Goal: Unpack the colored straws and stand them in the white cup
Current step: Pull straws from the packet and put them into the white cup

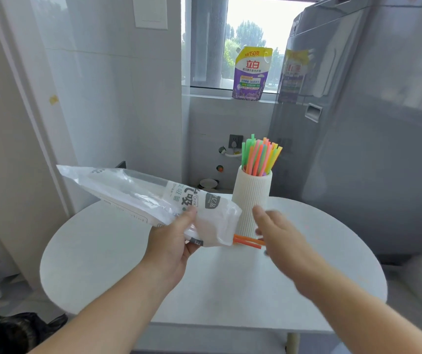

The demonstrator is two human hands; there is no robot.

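A ribbed white cup (252, 200) stands on the round white table (102, 251), holding several colored straws (259, 157) upright. My left hand (171, 244) grips a clear and white plastic straw bag (153, 198), tilted with its open end down toward the cup. Two orange straws (247, 241) stick out of the bag's mouth, pointing right. My right hand (279, 233) is blurred, fingers spread, right at the tips of those orange straws in front of the cup; whether it touches them is unclear.
A grey washing machine (358, 123) stands close behind the table on the right. A purple detergent pouch (252, 72) sits on the window sill. A black bag (13, 330) lies on the floor at lower left.
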